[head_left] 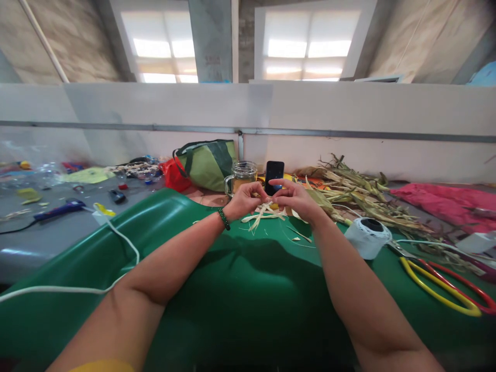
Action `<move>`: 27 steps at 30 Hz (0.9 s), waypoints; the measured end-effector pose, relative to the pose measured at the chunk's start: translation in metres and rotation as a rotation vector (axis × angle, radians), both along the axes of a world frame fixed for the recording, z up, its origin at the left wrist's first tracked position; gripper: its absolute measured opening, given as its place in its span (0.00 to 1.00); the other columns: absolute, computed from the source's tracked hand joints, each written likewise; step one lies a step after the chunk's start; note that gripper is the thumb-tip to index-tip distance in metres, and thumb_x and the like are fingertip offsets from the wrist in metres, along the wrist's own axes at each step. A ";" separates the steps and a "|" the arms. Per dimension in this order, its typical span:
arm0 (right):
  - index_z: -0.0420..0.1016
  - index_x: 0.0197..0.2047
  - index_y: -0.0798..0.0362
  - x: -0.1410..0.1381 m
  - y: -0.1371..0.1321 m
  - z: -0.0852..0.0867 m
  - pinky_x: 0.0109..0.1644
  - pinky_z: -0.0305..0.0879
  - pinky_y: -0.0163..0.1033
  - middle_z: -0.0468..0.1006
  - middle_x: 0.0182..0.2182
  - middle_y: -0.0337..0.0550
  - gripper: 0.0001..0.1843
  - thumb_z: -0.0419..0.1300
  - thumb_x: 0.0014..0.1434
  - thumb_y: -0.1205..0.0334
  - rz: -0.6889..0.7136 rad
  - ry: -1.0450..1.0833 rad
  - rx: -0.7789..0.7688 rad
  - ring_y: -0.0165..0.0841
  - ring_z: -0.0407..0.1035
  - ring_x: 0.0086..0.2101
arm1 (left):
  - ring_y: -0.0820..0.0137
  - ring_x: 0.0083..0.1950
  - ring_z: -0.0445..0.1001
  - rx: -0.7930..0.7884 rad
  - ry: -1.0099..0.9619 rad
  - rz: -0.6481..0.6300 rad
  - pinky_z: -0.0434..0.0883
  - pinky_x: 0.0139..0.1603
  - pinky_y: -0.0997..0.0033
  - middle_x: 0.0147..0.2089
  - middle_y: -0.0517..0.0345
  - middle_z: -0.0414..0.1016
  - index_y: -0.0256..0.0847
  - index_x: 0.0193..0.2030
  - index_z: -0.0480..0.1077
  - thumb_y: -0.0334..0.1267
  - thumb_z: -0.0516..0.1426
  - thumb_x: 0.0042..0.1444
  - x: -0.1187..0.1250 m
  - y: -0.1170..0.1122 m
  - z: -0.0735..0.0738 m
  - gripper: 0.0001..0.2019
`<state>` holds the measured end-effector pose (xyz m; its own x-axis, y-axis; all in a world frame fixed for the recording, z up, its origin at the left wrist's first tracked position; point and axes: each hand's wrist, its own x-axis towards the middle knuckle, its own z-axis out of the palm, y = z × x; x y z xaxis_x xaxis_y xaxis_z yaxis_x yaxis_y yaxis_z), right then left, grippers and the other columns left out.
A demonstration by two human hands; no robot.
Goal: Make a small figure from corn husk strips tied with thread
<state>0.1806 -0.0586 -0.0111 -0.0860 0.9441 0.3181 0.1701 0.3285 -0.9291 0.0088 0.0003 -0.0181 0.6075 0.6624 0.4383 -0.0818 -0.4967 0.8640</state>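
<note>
Both hands meet above the far part of a green mat (240, 279). My left hand (245, 199), with a green bead bracelet on the wrist, and my right hand (296, 199) pinch a small bundle of pale straw strips (263, 213) between their fingertips. The loose ends of the strips hang down and splay just over the mat. A few straw scraps lie on the mat beneath the hands.
Behind the hands stand a glass mug (241, 176), a black phone (274, 174) and a green bag (207, 163). A heap of dried husks (356, 194) lies right, with a white tape roll (368, 236), yellow and red-handled scissors (445, 284), pink cloth (445, 201). White cable (116, 235) crosses left.
</note>
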 end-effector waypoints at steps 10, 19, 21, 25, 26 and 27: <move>0.69 0.40 0.56 0.008 -0.020 0.014 0.17 0.50 0.28 0.76 0.22 0.38 0.21 0.67 0.42 0.60 0.382 -0.069 -0.123 0.21 0.58 0.15 | 0.77 0.28 0.69 0.369 -0.026 0.122 0.66 0.29 0.79 0.26 0.60 0.72 0.36 0.25 0.67 0.28 0.56 0.47 0.002 0.008 -0.009 0.03; 0.72 0.37 0.54 0.010 -0.004 0.004 0.19 0.56 0.29 0.72 0.17 0.34 0.18 0.66 0.45 0.52 -0.016 -0.147 -0.079 0.24 0.61 0.16 | 0.75 0.31 0.70 0.468 -0.067 0.140 0.66 0.29 0.78 0.29 0.57 0.73 0.37 0.27 0.67 0.33 0.55 0.54 -0.001 0.008 -0.009 0.06; 0.73 0.41 0.53 0.002 0.000 0.001 0.20 0.57 0.31 0.74 0.21 0.35 0.21 0.66 0.44 0.52 -0.030 -0.181 -0.009 0.24 0.62 0.17 | 0.75 0.30 0.70 0.471 -0.059 0.127 0.66 0.29 0.78 0.29 0.57 0.72 0.37 0.27 0.67 0.34 0.55 0.54 0.000 0.007 -0.009 0.06; 0.74 0.32 0.54 -0.003 0.002 -0.002 0.21 0.57 0.33 0.69 0.19 0.35 0.16 0.62 0.47 0.49 -0.144 -0.233 0.191 0.26 0.60 0.18 | 0.75 0.31 0.70 0.466 -0.058 0.126 0.66 0.30 0.78 0.29 0.57 0.72 0.37 0.27 0.67 0.34 0.54 0.54 0.000 0.007 -0.009 0.06; 0.73 0.31 0.54 -0.003 0.002 -0.002 0.21 0.56 0.33 0.68 0.18 0.35 0.16 0.61 0.49 0.48 -0.155 -0.257 0.201 0.26 0.61 0.17 | 0.75 0.31 0.69 0.465 -0.062 0.135 0.66 0.30 0.78 0.29 0.57 0.72 0.37 0.27 0.66 0.34 0.54 0.54 0.000 0.007 -0.009 0.06; 0.72 0.30 0.54 -0.003 0.001 -0.002 0.21 0.56 0.33 0.67 0.17 0.34 0.16 0.60 0.50 0.48 -0.143 -0.292 0.198 0.27 0.61 0.17 | 0.75 0.31 0.69 0.467 -0.067 0.147 0.66 0.30 0.78 0.29 0.57 0.72 0.37 0.27 0.66 0.34 0.54 0.53 0.000 0.008 -0.009 0.06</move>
